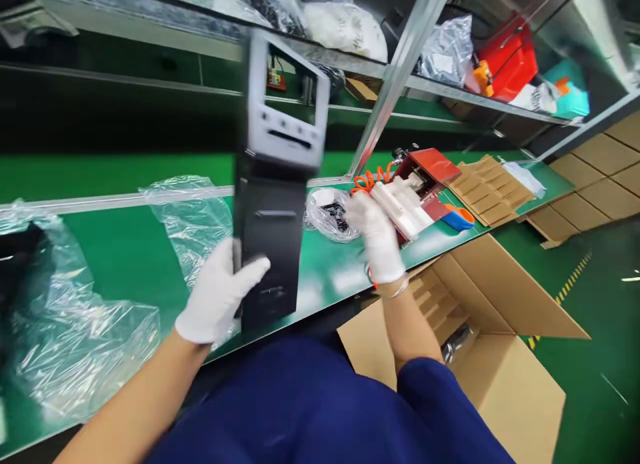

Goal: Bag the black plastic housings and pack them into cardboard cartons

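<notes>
My left hand (217, 294), in a white glove, grips the lower left edge of a tall black device (270, 231) with a grey framed panel at its top, held upright above the green bench (125, 251). My right hand (377, 234), also gloved, reaches over to the right and rests on a white plastic block (403, 207) that sits on a red fixture (430, 171). An orange coiled hose (367, 179) lies just behind that hand. The picture is blurred by motion.
Clear plastic bags (75, 331) lie on the bench at left, and a small bag of dark parts (333, 214) beside my right hand. An open cardboard box (480, 344) with dividers stands at lower right. Flat cardboard dividers (487, 187) and a blue tape roll (457, 217) lie further right. Shelves hold bags above.
</notes>
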`<state>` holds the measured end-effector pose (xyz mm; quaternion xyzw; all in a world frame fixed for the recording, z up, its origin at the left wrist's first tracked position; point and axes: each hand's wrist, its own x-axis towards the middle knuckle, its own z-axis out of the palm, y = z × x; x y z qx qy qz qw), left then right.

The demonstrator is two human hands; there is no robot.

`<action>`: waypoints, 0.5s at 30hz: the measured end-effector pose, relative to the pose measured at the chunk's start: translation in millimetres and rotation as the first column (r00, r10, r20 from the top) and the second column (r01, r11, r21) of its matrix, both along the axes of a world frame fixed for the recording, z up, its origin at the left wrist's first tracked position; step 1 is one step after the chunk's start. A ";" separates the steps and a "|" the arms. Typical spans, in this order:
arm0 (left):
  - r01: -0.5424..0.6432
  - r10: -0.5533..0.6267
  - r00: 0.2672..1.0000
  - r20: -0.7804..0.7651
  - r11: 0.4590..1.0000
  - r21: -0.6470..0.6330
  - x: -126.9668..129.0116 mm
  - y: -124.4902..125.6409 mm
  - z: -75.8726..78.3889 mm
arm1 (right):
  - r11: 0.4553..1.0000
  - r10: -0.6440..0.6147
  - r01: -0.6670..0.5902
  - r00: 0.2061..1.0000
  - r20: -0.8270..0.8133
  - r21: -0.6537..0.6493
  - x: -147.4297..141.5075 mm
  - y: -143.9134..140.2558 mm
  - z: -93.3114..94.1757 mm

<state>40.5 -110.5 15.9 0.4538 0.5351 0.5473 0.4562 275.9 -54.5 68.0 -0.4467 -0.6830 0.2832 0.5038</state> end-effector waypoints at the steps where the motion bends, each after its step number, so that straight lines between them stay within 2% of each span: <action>1: -0.128 0.124 0.988 0.089 0.991 0.033 -2.2 3.7 -1.9 | 0.996 0.082 -0.081 0.996 0.023 -0.048 -22.0 -6.8 -18.2; 3: -0.304 0.287 0.943 0.170 0.949 0.086 -4.6 9.7 -6.5 | 0.958 0.244 -0.230 0.968 0.062 -0.171 -61.7 -22.3 -50.7; 5: -0.376 0.359 0.923 0.140 0.918 0.129 -4.8 11.5 -11.0 | 0.937 0.262 -0.241 0.964 0.053 -0.252 -91.4 -33.6 -71.0; 6: -0.387 0.375 0.921 0.101 0.912 0.140 -4.2 10.5 -12.5 | 0.931 0.251 -0.227 0.967 0.048 -0.285 -101.5 -36.3 -75.4; 9: -0.420 0.426 0.904 -0.017 0.897 0.139 -0.8 2.9 -11.9 | 0.921 0.216 -0.184 0.975 0.056 -0.343 -115.4 -34.5 -72.8; 11: -0.463 0.471 0.880 -0.058 0.879 0.118 2.2 -1.9 -8.7 | 0.926 0.225 -0.193 0.972 0.066 -0.323 -116.0 -30.3 -67.6; 15: -0.531 0.533 0.846 0.026 0.838 0.128 6.2 -1.0 -10.9 | 0.938 0.232 -0.194 0.967 0.106 -0.288 -114.2 -25.6 -69.1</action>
